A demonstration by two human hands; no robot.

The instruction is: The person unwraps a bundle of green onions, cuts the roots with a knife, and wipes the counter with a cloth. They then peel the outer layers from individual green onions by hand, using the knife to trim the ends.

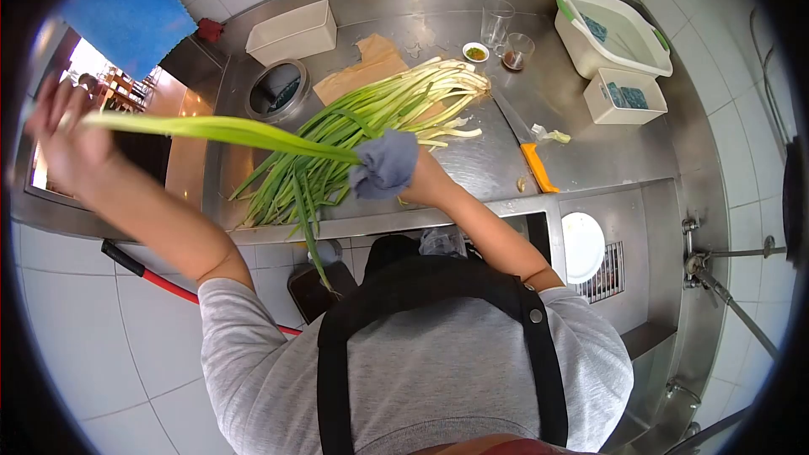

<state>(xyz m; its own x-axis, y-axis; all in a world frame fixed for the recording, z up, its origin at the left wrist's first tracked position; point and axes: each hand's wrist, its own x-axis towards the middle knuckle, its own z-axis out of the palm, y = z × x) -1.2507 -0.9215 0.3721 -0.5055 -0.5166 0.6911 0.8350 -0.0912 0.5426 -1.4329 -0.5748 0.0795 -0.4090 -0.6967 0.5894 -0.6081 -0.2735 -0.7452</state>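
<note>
My left hand (72, 135), blurred and raised at the far left, grips one end of a long green onion stalk (227, 130). The stalk stretches across to a grey-blue cloth (385, 166), which my right hand (419, 179) holds wrapped around its other end. Beneath the stalk, a large pile of green onions (362, 105) lies on the steel counter (489, 164), white ends toward the upper right and leaves toward the lower left. Some leaves hang over the counter's front edge. Brown paper (371, 59) lies partly under the pile.
A knife with an orange handle (538, 168) lies right of the pile. Behind stand two glasses (517, 50) and a small bowl (475, 52). Tubs (628, 101) are at the back right, a beige bin (291, 32) at the back left, a sink (619, 202) at right.
</note>
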